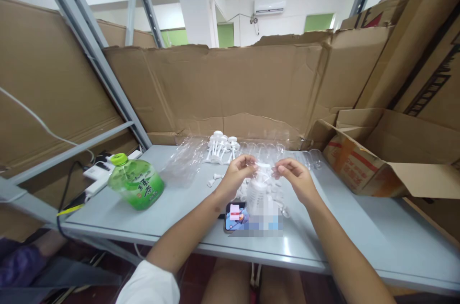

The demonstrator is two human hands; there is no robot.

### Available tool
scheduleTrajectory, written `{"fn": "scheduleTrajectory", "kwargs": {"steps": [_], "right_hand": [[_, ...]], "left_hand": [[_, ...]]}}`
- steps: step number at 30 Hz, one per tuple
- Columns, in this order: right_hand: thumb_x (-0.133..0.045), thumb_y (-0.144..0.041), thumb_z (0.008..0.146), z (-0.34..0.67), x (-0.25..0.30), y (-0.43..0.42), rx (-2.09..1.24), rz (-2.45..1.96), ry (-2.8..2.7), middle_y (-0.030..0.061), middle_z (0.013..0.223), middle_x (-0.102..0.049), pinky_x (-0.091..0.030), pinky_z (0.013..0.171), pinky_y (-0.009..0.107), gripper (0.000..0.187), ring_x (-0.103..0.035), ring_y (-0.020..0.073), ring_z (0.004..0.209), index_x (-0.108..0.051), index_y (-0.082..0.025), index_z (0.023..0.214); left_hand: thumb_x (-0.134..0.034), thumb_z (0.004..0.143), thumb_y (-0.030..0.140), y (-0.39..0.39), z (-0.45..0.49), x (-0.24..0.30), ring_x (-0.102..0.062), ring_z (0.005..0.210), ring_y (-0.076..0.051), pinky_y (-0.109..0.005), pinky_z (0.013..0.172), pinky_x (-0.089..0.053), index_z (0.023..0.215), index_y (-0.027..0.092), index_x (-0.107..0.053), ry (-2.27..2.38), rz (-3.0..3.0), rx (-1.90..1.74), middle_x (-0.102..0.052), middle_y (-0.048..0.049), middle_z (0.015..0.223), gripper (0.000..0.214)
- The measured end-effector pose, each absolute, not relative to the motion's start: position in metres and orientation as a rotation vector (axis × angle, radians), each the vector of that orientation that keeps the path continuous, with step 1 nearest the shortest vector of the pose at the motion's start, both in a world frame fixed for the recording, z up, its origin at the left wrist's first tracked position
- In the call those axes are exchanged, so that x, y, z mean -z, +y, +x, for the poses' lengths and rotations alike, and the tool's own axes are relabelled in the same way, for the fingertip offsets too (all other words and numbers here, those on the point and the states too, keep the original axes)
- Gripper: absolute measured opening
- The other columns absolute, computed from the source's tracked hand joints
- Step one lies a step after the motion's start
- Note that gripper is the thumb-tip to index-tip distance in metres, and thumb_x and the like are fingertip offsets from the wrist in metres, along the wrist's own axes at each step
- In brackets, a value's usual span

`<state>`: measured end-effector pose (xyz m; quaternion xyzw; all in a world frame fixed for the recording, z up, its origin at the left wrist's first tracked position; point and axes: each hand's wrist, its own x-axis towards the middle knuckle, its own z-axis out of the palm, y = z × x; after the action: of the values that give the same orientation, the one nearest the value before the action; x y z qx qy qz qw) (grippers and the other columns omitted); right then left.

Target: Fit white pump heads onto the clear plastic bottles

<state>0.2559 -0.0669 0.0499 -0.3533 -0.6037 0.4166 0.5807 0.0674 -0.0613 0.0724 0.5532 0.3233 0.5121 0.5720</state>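
My left hand [241,172] and my right hand [293,174] are raised over the table, fingertips pinched and facing each other. Between them is a small see-through plastic piece [264,170] with white in it; its exact kind is blurred. Just below stands a ribbed, whitish translucent stack [256,196]. Loose small white plastic parts [276,192] lie around and behind it. A phone [235,218] with a lit screen lies at the near side, partly covered by a blurred patch. White long-stemmed parts with round tops [219,143] are gathered behind my left hand.
Clear cups [260,151] stand in a row at the back. Crumpled clear plastic film [185,160] lies left of them. A large green bottle [136,182] and a power strip [98,177] occupy the left side. An open cardboard box [359,165] sits right; cardboard walls [230,84] enclose the table.
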Motion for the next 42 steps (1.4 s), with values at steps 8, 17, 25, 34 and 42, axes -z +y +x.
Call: {"fn": "scheduleTrajectory", "kwargs": {"steps": [8,17,25,34,42], "right_hand": [[-0.063,-0.029,0.076,0.257,-0.045,-0.063,-0.896,-0.913,-1.423,-0.002,0.065,-0.056,-0.041,0.053,0.025,0.01,-0.051,0.0099,0.053,-0.064,-0.021,0.081],[-0.062,-0.026,0.075,0.263,-0.038,-0.055,-1.022,-0.809,-1.291,-0.0021,0.064,-0.055,-0.038,0.051,0.027,0.014,-0.048,0.0098,0.051,-0.068,-0.025,0.088],[-0.062,-0.022,0.067,0.261,-0.036,-0.052,-1.121,-0.825,-1.171,-0.0008,0.067,-0.057,-0.036,0.051,0.025,0.011,-0.047,0.0103,0.054,-0.071,-0.024,0.073],[-0.05,-0.014,0.067,0.254,-0.037,-0.052,-1.079,-0.849,-1.281,0.0004,0.065,-0.055,-0.033,0.053,0.025,0.019,-0.044,0.0122,0.059,-0.065,-0.022,0.057],[-0.055,-0.029,0.074,0.258,-0.036,-0.053,-0.973,-0.798,-1.444,0.0045,0.072,-0.055,-0.041,0.06,0.031,0.018,-0.049,0.0171,0.067,-0.067,-0.021,0.064]], "left_hand": [[-0.063,0.072,0.031,-0.043,0.057,-0.059,-0.052,0.058,-0.009,-0.022,0.055,-0.044,0.076,0.013,-0.059,0.864,1.436,-1.347,-0.056,-0.0001,0.067,0.019],[-0.057,0.079,0.024,-0.027,0.041,-0.051,-0.053,0.058,-0.007,-0.023,0.059,-0.044,0.087,0.018,-0.064,0.695,1.798,-1.411,-0.056,-0.0014,0.081,0.013],[-0.046,0.082,0.011,-0.024,0.025,-0.059,-0.053,0.076,-0.012,-0.026,0.069,-0.043,0.087,0.02,-0.067,0.489,2.136,-1.302,-0.055,-0.0039,0.081,0.024],[-0.046,0.081,0.016,-0.029,0.02,-0.065,-0.054,0.077,-0.015,-0.029,0.072,-0.043,0.08,0.021,-0.069,0.562,2.124,-1.169,-0.055,-0.0051,0.081,0.023],[-0.052,0.078,0.021,-0.028,0.017,-0.065,-0.055,0.074,-0.016,-0.029,0.07,-0.045,0.073,0.021,-0.069,0.569,2.065,-1.146,-0.056,-0.0058,0.078,0.018]]}}
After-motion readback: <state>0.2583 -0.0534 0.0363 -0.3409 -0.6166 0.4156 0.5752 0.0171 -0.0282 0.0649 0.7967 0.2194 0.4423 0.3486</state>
